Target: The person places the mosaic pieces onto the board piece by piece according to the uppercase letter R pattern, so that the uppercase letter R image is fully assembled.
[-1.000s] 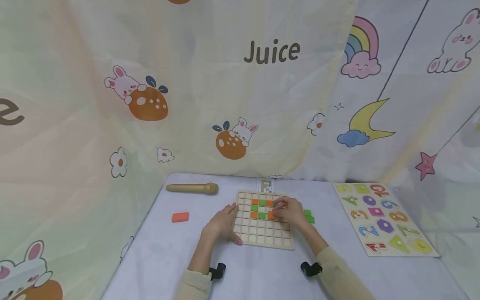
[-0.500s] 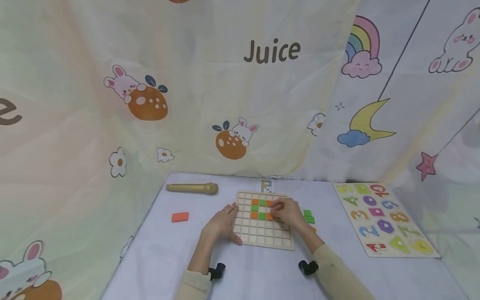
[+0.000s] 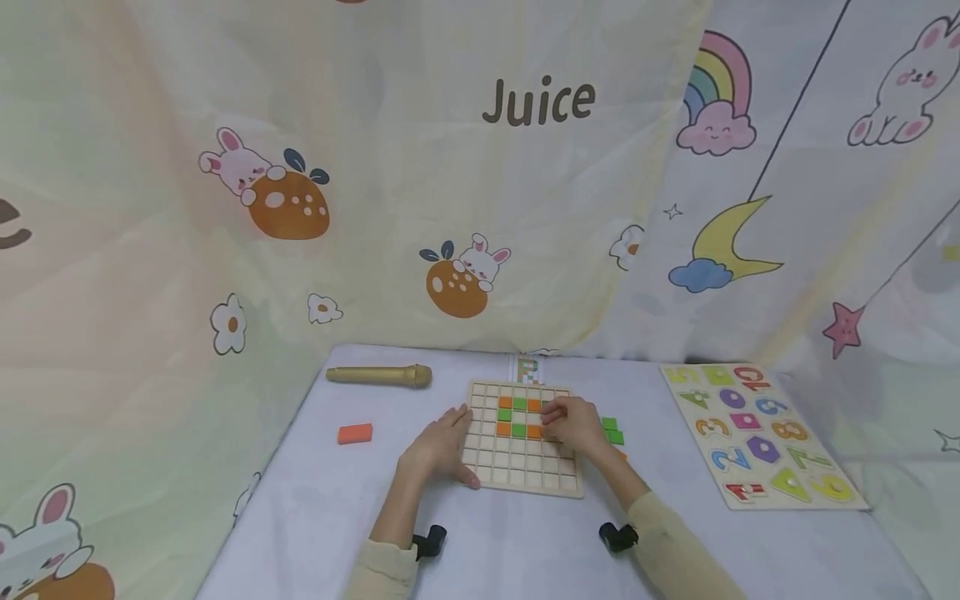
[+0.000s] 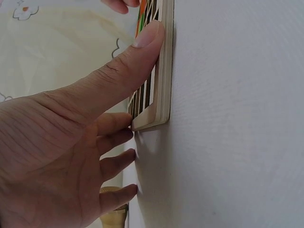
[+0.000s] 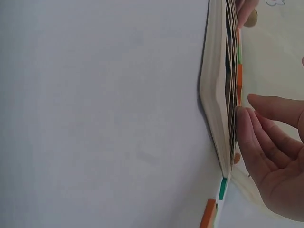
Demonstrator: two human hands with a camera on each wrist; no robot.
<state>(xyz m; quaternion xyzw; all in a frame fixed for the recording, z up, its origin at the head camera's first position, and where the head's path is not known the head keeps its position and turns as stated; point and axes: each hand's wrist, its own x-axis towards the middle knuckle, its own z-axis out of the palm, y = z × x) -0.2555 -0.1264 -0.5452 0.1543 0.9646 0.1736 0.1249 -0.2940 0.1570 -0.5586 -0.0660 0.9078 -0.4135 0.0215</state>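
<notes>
A wooden grid board (image 3: 517,477) lies on the table, with several orange and green square tiles (image 3: 519,431) set in its upper middle cells. My left hand (image 3: 437,446) steadies the board's left side; in the left wrist view the thumb (image 4: 118,69) lies on the frame while the straight fingers spread along the edge. Over the board's right part, my right hand (image 3: 573,423) has its fingertips down by the orange tiles (image 3: 534,432). In the right wrist view, thumb and fingers are apart with no tile visible between them. The hand hides the cells beneath it.
Loose green tiles (image 3: 613,436) and an orange one lie right of the board. A patterned card (image 3: 528,369) is behind it. A gold toy microphone (image 3: 378,376) and a red-orange block (image 3: 355,433) are at left, a number puzzle board (image 3: 757,437) at right.
My right hand has shifted slightly left, its fingers lower over the board, uncovering loose tiles at its right. My left hand keeps its place on the board. The head view has turned slightly.
</notes>
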